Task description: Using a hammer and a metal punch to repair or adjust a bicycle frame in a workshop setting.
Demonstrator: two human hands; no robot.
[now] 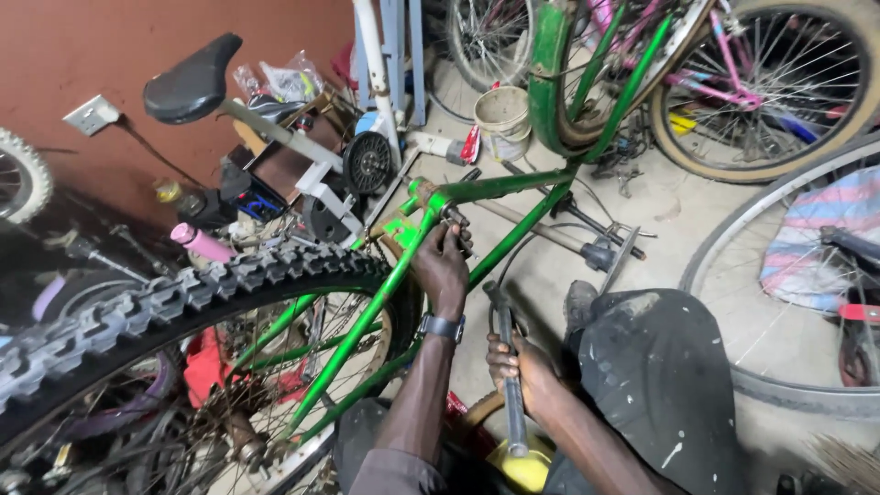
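A green bicycle frame [495, 188] lies upside down in front of me, its knobby rear tyre [183, 293] at the lower left. My left hand [443, 266], with a dark watch on the wrist, grips the frame near the junction of its tubes, fingers closed around a small metal part there. My right hand [518, 367] is closed on a long grey metal tool [509, 376] with a yellow end [524, 467], held upright beside my knee. My dark trouser leg [660, 376] fills the lower right.
A black saddle [192, 78] on a white frame stands at the upper left by a red wall. A white bucket [502, 119] sits on the concrete floor. More wheels [770, 92] and a pink frame crowd the upper right. Tools and parts lie scattered.
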